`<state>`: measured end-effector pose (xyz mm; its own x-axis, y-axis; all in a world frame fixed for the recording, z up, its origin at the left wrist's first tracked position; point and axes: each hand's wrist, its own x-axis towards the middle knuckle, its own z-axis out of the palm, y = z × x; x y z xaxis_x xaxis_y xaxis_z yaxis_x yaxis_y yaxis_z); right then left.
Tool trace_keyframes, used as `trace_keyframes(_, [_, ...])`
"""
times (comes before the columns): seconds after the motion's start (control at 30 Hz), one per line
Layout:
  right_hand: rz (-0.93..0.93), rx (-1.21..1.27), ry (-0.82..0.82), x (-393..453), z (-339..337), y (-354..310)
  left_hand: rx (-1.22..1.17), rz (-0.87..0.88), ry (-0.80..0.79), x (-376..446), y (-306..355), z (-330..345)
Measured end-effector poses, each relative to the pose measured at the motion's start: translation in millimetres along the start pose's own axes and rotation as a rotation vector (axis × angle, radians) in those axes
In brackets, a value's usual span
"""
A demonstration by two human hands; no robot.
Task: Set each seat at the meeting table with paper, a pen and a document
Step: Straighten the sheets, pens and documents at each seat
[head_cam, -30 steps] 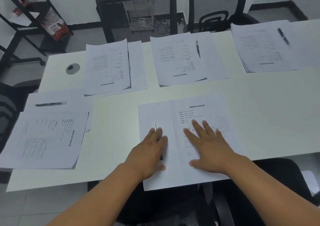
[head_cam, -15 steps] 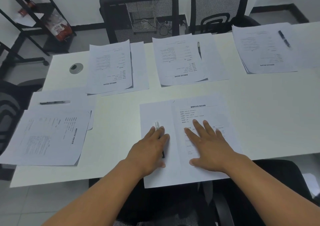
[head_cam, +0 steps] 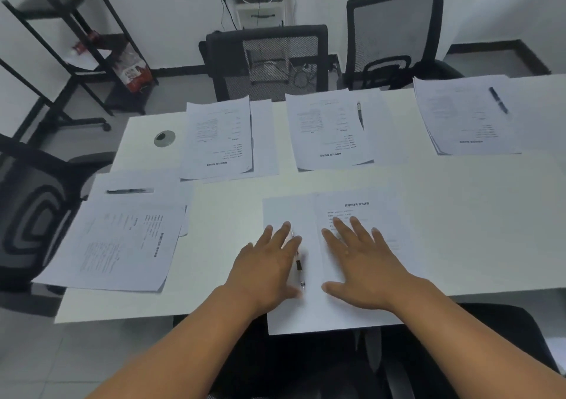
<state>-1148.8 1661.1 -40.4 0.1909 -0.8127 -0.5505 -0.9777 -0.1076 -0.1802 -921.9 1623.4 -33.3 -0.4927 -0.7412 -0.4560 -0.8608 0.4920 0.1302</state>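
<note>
While left hand [head_cam: 266, 268] rests beside pen [head_cam: 299, 265], right hand [head_cam: 364, 264] flat on document [head_cam: 361, 215]

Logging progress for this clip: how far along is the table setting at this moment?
Three place settings look done: the left-end set and two far sets each show papers with a pen. The far-left set shows papers; I cannot see a pen there. In hand: the near set, left hand flat beside its pen, right hand flat on the document. Seats beyond the frame cannot be judged.

left hand [head_cam: 266, 264] hides part of pen [head_cam: 299, 265]
</note>
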Motion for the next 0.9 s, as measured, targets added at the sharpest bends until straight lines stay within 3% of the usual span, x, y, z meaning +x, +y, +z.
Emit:
trace_keyframes(0.27, [-0.041, -0.045, 0.194, -40, -119, -70, 0.009, -0.238, 0.191, -72, -11, -108])
trace_keyframes(0.5, [-0.139, -0.123, 0.38, -106, -219, -171, -0.008, -0.444, 0.41, -181, -16, -204])
trace_keyframes(0.9, [-0.342, -0.26, 0.473, -186, -246, -324, -0.037, -0.669, 0.49, -361, -69, -221])
